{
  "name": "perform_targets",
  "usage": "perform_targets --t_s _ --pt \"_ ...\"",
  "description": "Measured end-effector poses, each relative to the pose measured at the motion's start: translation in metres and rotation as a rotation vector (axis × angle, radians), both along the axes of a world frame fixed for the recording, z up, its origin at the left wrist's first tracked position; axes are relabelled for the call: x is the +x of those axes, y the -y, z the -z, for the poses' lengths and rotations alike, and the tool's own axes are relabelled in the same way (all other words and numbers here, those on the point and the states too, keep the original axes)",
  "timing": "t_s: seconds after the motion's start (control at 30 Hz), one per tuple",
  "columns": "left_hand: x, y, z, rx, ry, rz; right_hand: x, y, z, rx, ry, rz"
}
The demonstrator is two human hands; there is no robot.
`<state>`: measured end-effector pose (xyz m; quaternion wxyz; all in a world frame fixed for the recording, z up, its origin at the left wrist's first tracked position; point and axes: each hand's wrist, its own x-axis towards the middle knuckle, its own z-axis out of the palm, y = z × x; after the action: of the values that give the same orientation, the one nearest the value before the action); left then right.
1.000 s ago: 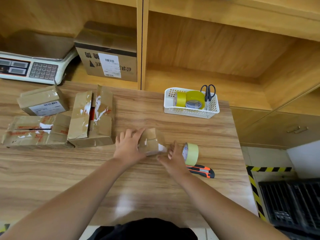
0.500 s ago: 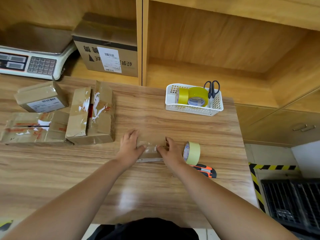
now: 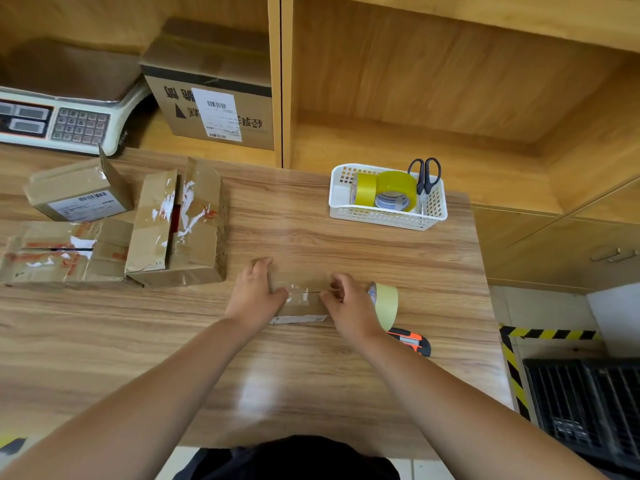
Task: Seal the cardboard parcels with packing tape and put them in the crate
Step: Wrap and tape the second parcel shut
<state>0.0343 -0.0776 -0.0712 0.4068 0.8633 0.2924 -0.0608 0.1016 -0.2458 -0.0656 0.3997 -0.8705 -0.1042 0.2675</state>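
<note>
From my remote seat the small parcel [image 3: 300, 304] lies on the tabletop [image 3: 311, 382] dead ahead, between the two hands, its long axis running left to right and its flap seam along that same line. The left hand [image 3: 254, 296] lies over the parcel's left end, fingers fairly straight on the far side and thumb laid across the top, pressing it down. The right hand [image 3: 348, 308] is at the right end with its fingers curled and the tips bunched on the seam. I read that as a pinch on the flap edge, though whether a loose tape end is under them is too small to tell. The hands stand apart, one at each end of the parcel. What matters for the coming move, I judge, is the tape roll [image 3: 387, 303]: it stands on edge just right of the right hand, seemingly touching it, so that hand is the nearer one to take it while the left keeps the flaps down. A utility knife [image 3: 414, 342] lies just near of the roll. The crate [image 3: 585, 410] sits on the floor at near right, well apart from the parcel.
</note>
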Motion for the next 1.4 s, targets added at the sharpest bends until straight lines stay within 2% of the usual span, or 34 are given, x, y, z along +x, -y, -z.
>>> perform_targets --t_s 0.17,0.33,0.43,0.6,0.7,0.8,0.93,1.07,1.23,1.4 --pt "0.010 0.030 -0.014 0.223 0.165 0.156 0.011 0.045 -0.006 0.053 0.256 0.052" --pt "0.020 0.079 -0.017 0.219 0.368 0.405 0.021 0.101 0.003 -0.027 0.445 0.191" --pt "0.020 0.111 -0.015 0.125 0.279 0.438 0.018 0.125 0.012 -0.121 0.507 0.177" --pt "0.021 0.145 0.004 0.096 -0.076 0.405 0.016 0.143 0.040 -0.532 0.335 -0.221" --pt "0.024 0.153 0.012 0.015 -0.159 0.338 0.015 0.145 0.046 -0.599 0.356 -0.330" --pt "0.028 0.153 0.021 0.024 -0.174 0.351 0.019 0.146 0.047 -0.623 0.390 -0.396" --pt "0.035 0.152 0.033 0.027 -0.203 0.328 0.024 0.148 0.048 -0.588 0.405 -0.478" --pt "0.043 0.156 0.040 0.012 -0.236 0.240 0.026 0.155 0.046 -0.470 0.340 -0.417" --pt "0.049 0.156 0.042 -0.205 -0.273 0.090 0.031 0.157 0.031 -0.364 0.228 -0.358" --pt "0.053 0.155 0.041 -0.402 -0.214 -0.027 0.038 0.158 0.019 -0.333 0.101 -0.369"
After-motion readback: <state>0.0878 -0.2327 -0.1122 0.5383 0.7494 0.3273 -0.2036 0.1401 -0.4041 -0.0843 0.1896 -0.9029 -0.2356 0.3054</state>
